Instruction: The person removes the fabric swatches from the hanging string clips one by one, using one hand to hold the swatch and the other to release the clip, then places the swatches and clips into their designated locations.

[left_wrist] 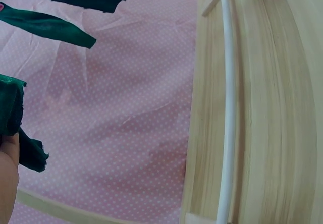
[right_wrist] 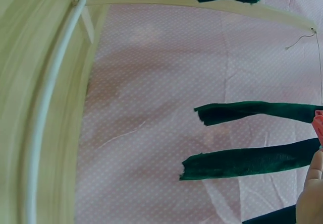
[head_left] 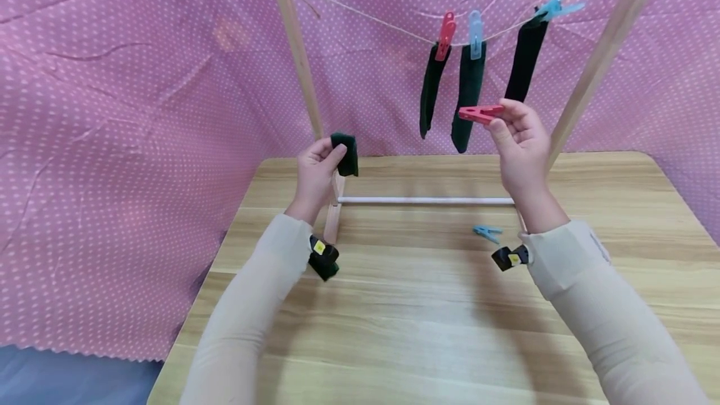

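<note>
In the head view my left hand [head_left: 316, 175] pinches a folded dark green cloth strip [head_left: 347, 156] between thumb and fingers, left of the hanging line. The left wrist view shows this cloth [left_wrist: 10, 105] with a second end hanging below the fingers. My right hand [head_left: 524, 145] pinches a red clothespin [head_left: 477, 114] by its handles, its tip pointing left in front of the hung strips. Three dark strips hang from the string: one under a red clothespin [head_left: 446, 36], a middle strip [head_left: 469, 99] under a pale blue clothespin [head_left: 475, 35], and a right strip [head_left: 527, 55] under a blue clothespin [head_left: 557, 4].
The string [head_left: 360, 12] runs between a left wooden post [head_left: 298, 55] and a right wooden post [head_left: 610, 42]. A white rod [head_left: 427, 200] joins their bases. A blue clothespin [head_left: 487, 232] lies on the wooden table [head_left: 405, 317]. Pink dotted fabric [head_left: 140, 142] surrounds the table.
</note>
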A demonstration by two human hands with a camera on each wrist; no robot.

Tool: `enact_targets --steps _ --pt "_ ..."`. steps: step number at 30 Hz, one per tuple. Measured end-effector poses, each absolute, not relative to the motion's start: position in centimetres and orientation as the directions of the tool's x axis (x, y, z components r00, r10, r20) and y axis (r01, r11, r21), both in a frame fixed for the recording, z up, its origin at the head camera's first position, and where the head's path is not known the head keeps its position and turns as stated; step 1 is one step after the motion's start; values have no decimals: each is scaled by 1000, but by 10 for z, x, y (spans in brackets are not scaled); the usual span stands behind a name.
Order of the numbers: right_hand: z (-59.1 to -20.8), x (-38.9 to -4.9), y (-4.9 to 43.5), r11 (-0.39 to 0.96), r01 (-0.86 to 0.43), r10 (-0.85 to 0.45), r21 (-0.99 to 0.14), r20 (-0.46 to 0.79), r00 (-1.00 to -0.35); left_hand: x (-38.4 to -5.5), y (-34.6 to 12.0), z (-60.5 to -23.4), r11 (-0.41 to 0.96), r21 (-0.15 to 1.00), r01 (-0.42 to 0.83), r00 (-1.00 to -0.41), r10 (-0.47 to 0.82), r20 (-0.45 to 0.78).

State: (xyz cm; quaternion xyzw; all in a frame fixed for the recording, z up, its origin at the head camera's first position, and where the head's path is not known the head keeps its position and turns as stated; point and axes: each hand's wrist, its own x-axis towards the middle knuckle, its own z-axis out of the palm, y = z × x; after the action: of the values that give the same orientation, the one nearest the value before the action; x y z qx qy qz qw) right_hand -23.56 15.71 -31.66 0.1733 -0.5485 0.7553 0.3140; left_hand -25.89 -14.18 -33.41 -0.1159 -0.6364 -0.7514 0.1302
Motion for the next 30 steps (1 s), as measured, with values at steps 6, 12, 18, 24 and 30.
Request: enact_targets --steps 6,12,18,24,30 --pt "-330 -230 170 -193 -667 238 -720 625 -743 -257 -151 -339 -151 917 370 -929 -65 364" --pt "-342 -224 183 -214 -627 189 -749 598 -779 -252 -161 -344 -144 913 381 -924 -83 372" --pt "-353 -214 193 -149 -544 180 -826 518 -836 -250 -171 -350 -116 911 395 -917 -107 384" --pt "-363 -207 195 -236 -478 132 -846 459 -878 -244 -188 -361 -110 921 374 -919 -173 353" --pt "-378 -200 202 -202 -414 83 -887 406 -910 -237 -201 -372 -107 938 331 -924 -241 298"
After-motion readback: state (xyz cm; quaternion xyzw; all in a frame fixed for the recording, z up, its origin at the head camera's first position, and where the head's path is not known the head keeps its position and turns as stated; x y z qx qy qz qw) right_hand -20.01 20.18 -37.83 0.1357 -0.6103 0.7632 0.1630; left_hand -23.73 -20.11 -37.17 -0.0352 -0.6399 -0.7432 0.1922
